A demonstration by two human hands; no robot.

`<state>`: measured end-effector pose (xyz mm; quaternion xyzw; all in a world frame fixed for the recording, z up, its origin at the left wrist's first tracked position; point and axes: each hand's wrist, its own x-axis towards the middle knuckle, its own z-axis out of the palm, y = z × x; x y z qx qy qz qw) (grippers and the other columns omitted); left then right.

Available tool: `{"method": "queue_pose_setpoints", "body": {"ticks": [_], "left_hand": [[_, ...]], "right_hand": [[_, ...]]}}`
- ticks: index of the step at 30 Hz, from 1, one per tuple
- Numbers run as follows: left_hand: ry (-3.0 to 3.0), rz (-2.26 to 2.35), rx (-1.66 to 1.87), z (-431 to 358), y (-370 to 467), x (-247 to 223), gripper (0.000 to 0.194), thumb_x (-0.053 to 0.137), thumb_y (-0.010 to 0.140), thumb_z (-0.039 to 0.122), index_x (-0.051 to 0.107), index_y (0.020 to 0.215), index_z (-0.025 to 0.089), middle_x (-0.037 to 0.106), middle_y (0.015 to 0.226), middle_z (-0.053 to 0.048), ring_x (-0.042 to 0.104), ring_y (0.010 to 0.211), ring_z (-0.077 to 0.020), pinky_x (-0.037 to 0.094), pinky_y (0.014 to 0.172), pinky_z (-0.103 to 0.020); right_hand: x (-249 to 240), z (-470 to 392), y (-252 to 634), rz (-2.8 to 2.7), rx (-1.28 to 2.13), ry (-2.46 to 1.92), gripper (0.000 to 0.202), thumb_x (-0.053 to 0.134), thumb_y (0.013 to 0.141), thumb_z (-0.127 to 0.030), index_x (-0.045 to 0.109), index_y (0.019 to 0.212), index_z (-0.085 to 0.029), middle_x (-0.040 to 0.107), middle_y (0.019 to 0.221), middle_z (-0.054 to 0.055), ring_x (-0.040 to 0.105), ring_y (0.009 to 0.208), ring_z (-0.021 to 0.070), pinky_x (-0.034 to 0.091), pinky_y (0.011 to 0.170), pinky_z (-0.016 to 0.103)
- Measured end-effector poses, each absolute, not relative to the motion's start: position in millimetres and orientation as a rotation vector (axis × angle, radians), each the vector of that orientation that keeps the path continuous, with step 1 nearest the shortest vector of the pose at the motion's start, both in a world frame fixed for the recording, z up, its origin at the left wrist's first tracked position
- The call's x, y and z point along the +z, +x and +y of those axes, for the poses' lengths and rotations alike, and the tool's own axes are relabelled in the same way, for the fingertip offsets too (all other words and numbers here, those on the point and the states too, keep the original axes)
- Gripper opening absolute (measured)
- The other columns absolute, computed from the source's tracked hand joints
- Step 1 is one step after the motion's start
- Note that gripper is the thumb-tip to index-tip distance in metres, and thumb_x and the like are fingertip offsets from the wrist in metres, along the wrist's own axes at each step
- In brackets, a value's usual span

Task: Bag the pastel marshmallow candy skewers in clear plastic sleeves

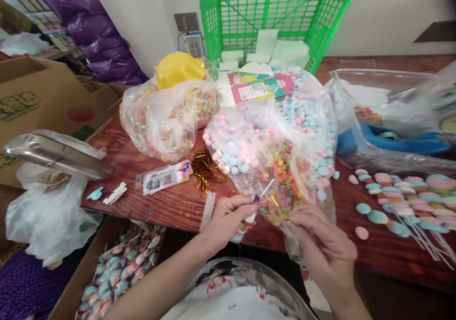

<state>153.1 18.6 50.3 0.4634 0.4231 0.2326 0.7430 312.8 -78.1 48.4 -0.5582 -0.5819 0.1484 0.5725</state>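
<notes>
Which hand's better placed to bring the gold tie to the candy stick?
Probably the right hand: it holds the gold tie, while the left hand grips the candy with its white stick.

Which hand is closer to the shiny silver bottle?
The left hand. It's to the right of the silver bottle, and the right hand is even farther right.

A steel flask [59, 154] (shiny and tilted) lies beside a large cardboard box [46, 94].

A candy-packing workshop (small, by its look), with bagged sweets [235, 139], cardboard box [39, 97] and green crate [210, 25].
</notes>
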Motion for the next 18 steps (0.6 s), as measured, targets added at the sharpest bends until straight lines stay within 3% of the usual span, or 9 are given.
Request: {"method": "queue_pose_setpoints", "body": {"ticks": [5, 12, 18], "left_hand": [[1.152, 0.819, 0.543, 10, 170, 50, 0.026, 0.064, 0.076, 0.032, 0.064, 0.058, 0.013, 0.049, 0.06, 0.001, 0.04, 0.049, -0.0053, 0.032, 0.045, -0.017], [1.406, 0.691, 0.575, 9, 167, 48, 0.019, 0.063, 0.082, 0.031, 0.075, 0.078, 0.016, 0.059, 0.076, -0.004, 0.053, 0.075, -0.0136, 0.043, 0.072, -0.026], [1.457, 0.705, 0.605, 10, 167, 41, 0.028, 0.062, 0.085, 0.035, 0.071, 0.067, 0.015, 0.055, 0.066, -0.001, 0.048, 0.067, -0.0121, 0.04, 0.067, -0.025]], "right_hand": [[47, -65, 310, -1.539, 0.216, -1.364, 0.033, 0.053, 0.087, -0.006, 0.068, 0.106, -0.029, 0.064, 0.081, 0.003, 0.057, 0.077, 0.0181, 0.042, 0.071, 0.034], [29, -65, 310, -1.392, 0.443, -1.331, 0.032, 0.057, 0.087, -0.009, 0.067, 0.108, -0.03, 0.067, 0.081, -0.002, 0.06, 0.073, 0.0153, 0.044, 0.07, 0.031], [25, -68, 303, -1.403, 0.282, -1.455, 0.037, 0.058, 0.086, -0.01, 0.062, 0.118, -0.028, 0.067, 0.082, 0.0, 0.059, 0.076, 0.0165, 0.045, 0.074, 0.034]]}}
